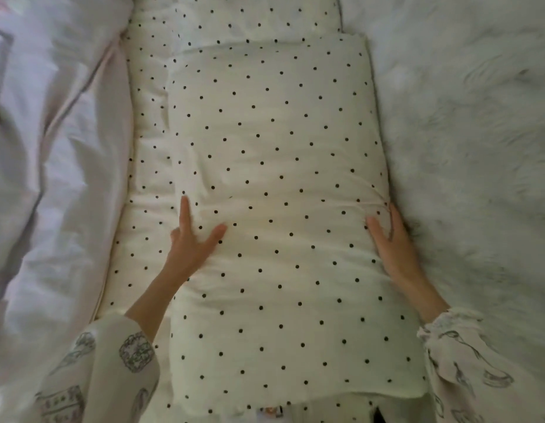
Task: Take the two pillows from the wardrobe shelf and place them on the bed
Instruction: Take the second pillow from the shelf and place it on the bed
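1. Top pillow (283, 209), cream with black dots, lying lengthwise down the centre of the frame, from the upper centre to near the bottom edge.
2. Stacked on a second pillow (149, 123) of the same dotted cloth, which shows along the left side and past the far end at upper centre.
3. Left edge of the stack touching the rumpled white duvet (51, 148) filling the left of the frame; right edge pressed against the white fluffy blanket (472, 148) filling the right. No open gap on either side.
4. Near end of the top pillow just above the bottom edge of the frame, with a strip of dotted cloth showing below it.
5. Left hand (188, 242) at lower left of centre, flat on the top pillow's left edge, fingers straight and spread apart, forefinger pointing up the frame, thumb angled toward the middle; pressing, nothing clasped.
6. Right hand (393, 245) at lower right of centre, laid along the top pillow's right edge, fingers straight and together against the side, cloth puckered at the fingertips; nothing clasped.
7. Patterned sleeves (118, 367) at both lower corners.
8. Both pillows resting on the bed, between duvet and blanket.
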`<state>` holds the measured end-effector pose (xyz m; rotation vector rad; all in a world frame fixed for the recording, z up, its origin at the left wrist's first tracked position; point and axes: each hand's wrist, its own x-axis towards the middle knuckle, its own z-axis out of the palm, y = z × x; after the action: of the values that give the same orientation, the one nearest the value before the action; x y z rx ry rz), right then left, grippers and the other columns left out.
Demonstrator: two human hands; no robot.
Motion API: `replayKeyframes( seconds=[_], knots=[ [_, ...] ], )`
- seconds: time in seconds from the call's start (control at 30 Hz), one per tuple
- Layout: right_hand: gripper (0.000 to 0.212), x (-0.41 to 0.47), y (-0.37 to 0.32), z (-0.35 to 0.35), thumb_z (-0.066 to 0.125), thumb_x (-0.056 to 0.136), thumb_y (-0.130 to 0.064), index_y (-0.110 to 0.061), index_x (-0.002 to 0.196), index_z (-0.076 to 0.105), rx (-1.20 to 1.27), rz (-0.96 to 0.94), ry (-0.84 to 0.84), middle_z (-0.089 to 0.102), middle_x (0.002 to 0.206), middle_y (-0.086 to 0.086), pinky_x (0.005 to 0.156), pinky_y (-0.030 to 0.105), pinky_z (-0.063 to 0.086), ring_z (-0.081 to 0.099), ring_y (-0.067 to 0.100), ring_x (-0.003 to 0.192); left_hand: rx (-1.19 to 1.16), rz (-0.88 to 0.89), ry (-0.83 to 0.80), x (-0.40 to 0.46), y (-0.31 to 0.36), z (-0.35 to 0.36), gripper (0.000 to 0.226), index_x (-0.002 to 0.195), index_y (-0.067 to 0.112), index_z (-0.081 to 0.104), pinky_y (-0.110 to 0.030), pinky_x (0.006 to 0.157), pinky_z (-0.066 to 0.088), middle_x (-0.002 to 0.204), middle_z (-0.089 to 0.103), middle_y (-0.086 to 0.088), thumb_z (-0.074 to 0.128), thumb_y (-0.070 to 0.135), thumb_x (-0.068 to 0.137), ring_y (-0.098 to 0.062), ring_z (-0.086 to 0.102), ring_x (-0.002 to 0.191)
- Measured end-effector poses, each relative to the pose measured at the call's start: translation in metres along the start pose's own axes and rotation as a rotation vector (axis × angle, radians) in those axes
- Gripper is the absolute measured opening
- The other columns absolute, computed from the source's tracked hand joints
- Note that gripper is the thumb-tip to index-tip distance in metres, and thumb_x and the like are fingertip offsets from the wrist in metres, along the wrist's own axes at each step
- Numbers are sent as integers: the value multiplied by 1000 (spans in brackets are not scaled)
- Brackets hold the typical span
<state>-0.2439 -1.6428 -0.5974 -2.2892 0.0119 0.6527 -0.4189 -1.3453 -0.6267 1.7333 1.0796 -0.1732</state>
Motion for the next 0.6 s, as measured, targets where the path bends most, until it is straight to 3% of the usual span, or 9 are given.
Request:
replayKeyframes(
  seconds=[0.1, 0.17, 0.23, 0.33, 0.4, 0.5, 0.6],
  knots=[
    [95, -33, 17, -4, 41, 64, -85, -35, 143, 21, 74, 94, -9, 38, 145, -5, 102, 31, 30, 40, 19, 129, -130, -79, -51, -35, -27, -3, 106, 145, 41, -5, -40, 106, 34, 151, 28, -1, 61, 65, 65, -25, 37, 132],
    [96, -51, 27, -6, 43, 63, -86, -36, 142, 22, 64, 113, -10, 39, 143, -6, 99, 29, 30, 40, 18, 128, -135, -125, -74, -57, -42, -2, 101, 145, 41, -2, -44, 104, 38, 149, 33, -3, 61, 64, 69, -28, 43, 127],
    [90, -68, 35, -9, 44, 65, -85, -41, 140, 21, 10, 101, -13, 39, 142, -8, 103, 34, 32, 40, 15, 126, -103, -130, -83, -76, -55, -1, 98, 145, 38, 1, -49, 101, 40, 147, 35, -6, 61, 61, 71, -31, 45, 125],
    [92, -87, 46, -10, 44, 65, -85, -38, 141, 21, -62, 96, -2, 39, 144, -7, 107, 46, 33, 40, 19, 129, -109, -119, -106, -98, -67, -2, 97, 146, 35, 1, -44, 98, 43, 148, 33, -5, 62, 59, 74, -28, 43, 125],
    [94, -100, 52, -9, 45, 65, -84, -34, 142, 24, -64, 75, 29, 39, 145, -3, 108, 48, 33, 39, 21, 131, -90, -106, -98, -109, -72, -2, 98, 146, 35, 2, -41, 95, 42, 148, 31, -5, 62, 61, 74, -28, 40, 127],
    [92, -121, 63, -6, 50, 67, -79, -31, 142, 25, -65, 52, 70, 38, 145, -1, 106, 50, 35, 39, 23, 130, -45, -111, -83, -121, -80, 1, 102, 145, 36, 2, -52, 103, 36, 147, 30, -11, 61, 68, 67, -33, 37, 129],
    [87, -139, 79, -4, 53, 73, -71, -35, 143, 17, -107, 38, 76, 32, 148, -1, 105, 53, 33, 35, 23, 132, -25, -91, -49, -138, -92, 5, 101, 145, 39, 0, -48, 102, 35, 146, 26, -11, 60, 66, 69, -28, 33, 128]
  ],
)
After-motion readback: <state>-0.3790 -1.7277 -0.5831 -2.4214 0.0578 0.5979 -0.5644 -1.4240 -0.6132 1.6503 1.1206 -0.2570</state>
